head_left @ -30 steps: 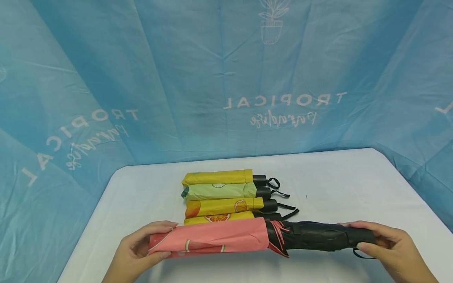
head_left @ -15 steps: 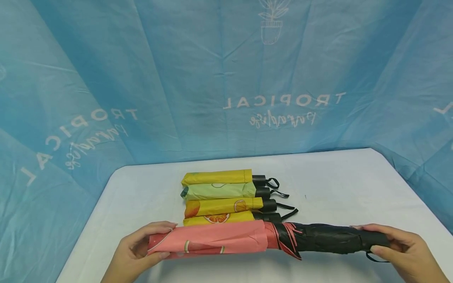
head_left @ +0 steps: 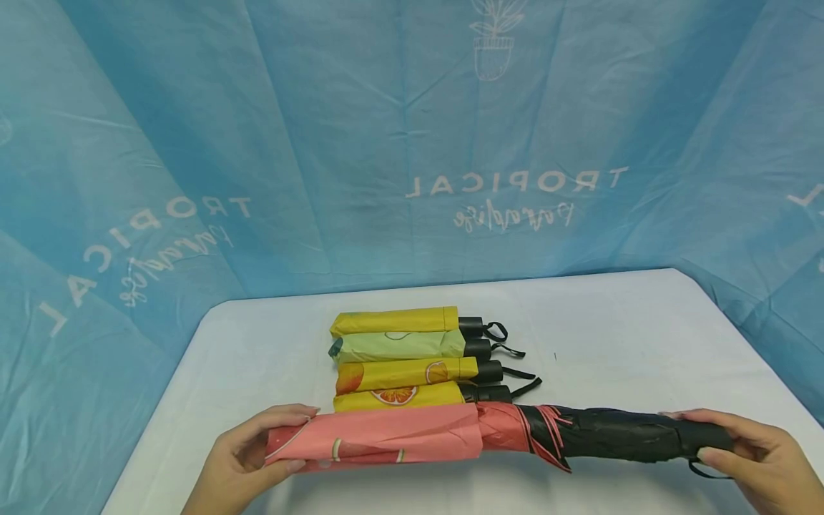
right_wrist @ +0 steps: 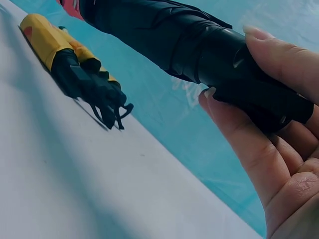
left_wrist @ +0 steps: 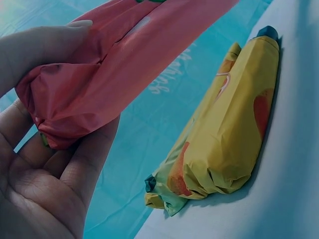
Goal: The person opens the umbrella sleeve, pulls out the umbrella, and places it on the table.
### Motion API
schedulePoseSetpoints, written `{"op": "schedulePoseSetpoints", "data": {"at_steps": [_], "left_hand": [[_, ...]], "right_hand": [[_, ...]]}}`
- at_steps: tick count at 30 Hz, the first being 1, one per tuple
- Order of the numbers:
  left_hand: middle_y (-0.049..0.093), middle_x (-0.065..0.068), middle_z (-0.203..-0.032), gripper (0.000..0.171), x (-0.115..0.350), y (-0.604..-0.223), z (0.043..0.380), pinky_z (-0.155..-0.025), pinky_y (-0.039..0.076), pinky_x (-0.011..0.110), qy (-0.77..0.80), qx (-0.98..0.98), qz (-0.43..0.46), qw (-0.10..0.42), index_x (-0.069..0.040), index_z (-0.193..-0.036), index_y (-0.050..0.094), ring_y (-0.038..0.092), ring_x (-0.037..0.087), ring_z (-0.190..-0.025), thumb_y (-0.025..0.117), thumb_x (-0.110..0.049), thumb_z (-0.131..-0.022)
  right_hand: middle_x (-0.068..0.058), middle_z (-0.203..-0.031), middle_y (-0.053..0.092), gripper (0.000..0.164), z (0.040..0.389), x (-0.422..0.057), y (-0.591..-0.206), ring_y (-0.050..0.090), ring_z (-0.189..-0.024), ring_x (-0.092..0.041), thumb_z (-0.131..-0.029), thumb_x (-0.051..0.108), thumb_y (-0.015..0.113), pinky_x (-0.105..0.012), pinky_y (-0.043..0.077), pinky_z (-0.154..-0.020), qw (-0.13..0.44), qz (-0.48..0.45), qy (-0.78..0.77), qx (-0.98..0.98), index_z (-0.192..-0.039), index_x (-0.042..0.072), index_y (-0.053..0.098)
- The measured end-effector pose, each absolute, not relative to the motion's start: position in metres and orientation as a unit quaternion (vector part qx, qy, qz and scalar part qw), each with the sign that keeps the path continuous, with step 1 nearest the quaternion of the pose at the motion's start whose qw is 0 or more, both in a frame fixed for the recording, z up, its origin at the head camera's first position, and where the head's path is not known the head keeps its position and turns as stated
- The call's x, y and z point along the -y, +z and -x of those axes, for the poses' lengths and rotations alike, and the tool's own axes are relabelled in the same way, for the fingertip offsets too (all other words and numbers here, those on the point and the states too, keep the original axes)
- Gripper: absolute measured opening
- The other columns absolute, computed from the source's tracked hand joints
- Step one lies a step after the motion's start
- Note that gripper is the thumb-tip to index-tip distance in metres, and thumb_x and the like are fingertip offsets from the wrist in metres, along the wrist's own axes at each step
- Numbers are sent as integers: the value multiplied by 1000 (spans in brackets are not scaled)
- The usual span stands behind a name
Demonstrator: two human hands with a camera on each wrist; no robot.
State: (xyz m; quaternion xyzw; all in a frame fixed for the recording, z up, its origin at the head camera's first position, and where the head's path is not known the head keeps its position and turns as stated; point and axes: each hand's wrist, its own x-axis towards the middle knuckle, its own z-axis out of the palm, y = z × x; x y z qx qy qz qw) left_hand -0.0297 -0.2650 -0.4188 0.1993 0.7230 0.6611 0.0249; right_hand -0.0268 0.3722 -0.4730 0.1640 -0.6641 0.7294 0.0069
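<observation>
A pink watermelon-print sleeve (head_left: 380,436) covers the left part of a folded umbrella (head_left: 618,434) held level above the table. My left hand (head_left: 247,450) grips the sleeve's closed end, thumb on one side and fingers on the other; the left wrist view shows that bunched end (left_wrist: 70,99). My right hand (head_left: 762,458) holds the black handle (right_wrist: 229,59) between thumb and fingers, its wrist strap (head_left: 708,472) dangling below. Between sleeve and handle, pink folds and the black canopy show outside the sleeve's mouth.
Behind the umbrella lie several sleeved umbrellas side by side: a yellow one (head_left: 395,320), a light green one (head_left: 399,346), and orange-print yellow ones (head_left: 405,374), black handles pointing right. They rest on a white table (head_left: 618,343); a blue printed cloth (head_left: 335,143) hangs behind.
My right hand has moved right with the handle, drawing more of the umbrella out of the pink sleeve, so more pink fabric shows beyond its mouth. My left hand has stayed nearly in place.
</observation>
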Motion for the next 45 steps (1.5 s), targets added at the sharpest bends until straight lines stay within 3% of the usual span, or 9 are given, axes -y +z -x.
{"op": "schedulePoseSetpoints", "data": {"at_steps": [7,20,35,45], "left_hand": [[60,14,-139,47,267,-426,32,-89,59,40,660,-729,-176,40,10,-134,57,60,22,-124,69,14,-89],[59,14,-141,46,273,-439,36,-90,59,40,660,-732,-156,67,8,-137,56,61,20,-123,69,9,-92],[59,16,-141,45,281,-458,39,-93,57,36,657,-737,-141,80,6,-134,59,59,19,-125,72,7,-91],[58,16,-140,42,282,-468,40,-94,56,36,671,-716,-170,90,8,-133,58,58,18,-126,69,9,-92]], "right_hand": [[-6,-134,66,58,26,-380,-481,65,-120,-14,-90,-35,39,-34,55,-94,-1,-178,741,647,-140,-10,54],[-3,-133,68,50,25,-397,-493,66,-118,-14,-91,-32,44,-35,56,-93,-26,-164,716,678,-140,-18,47],[3,-132,66,51,28,-411,-515,66,-116,-10,-97,-26,41,-38,59,-87,-56,-134,725,673,-143,-7,53],[1,-130,69,51,27,-414,-518,68,-115,-14,-98,-24,42,-37,56,-93,-98,-118,734,662,-143,-5,54]]}}
